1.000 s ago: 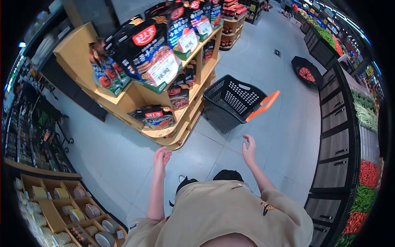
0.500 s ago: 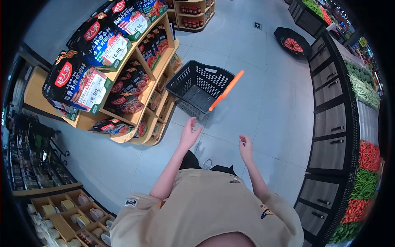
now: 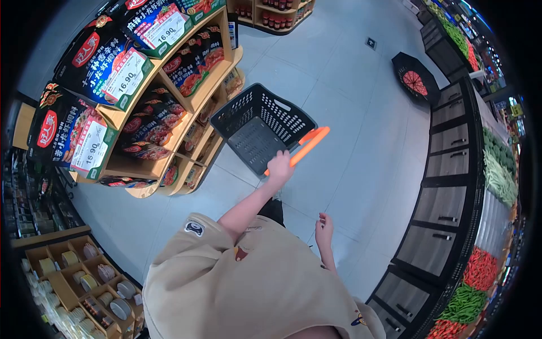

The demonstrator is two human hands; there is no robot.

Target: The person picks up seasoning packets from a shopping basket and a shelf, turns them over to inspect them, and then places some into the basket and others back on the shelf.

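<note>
A black perforated shopping basket (image 3: pixel 253 142) with an orange handle (image 3: pixel 309 151) stands tilted over the floor in front of me. My left hand (image 3: pixel 279 166) is closed on its near side, at the lower part of the handle; the hand covers some of that edge. Inside the basket nothing shows. Lower and to the right hangs my right hand (image 3: pixel 324 229), loosely bent and open, apart from the basket, with nothing in it.
A curved wooden shelf (image 3: pixel 199 107) with black seasoning packets (image 3: pixel 90 63) stands left of the basket. Vegetable counters (image 3: pixel 442 198) line the right side. A black octagonal object (image 3: pixel 416 79) is at the far right. Bowls (image 3: pixel 121 308) sit in compartments at lower left.
My left hand has reached forward and taken hold of the basket by its handle side. The basket has turned and tilted towards me. My right hand has lowered slightly, still holding nothing.
</note>
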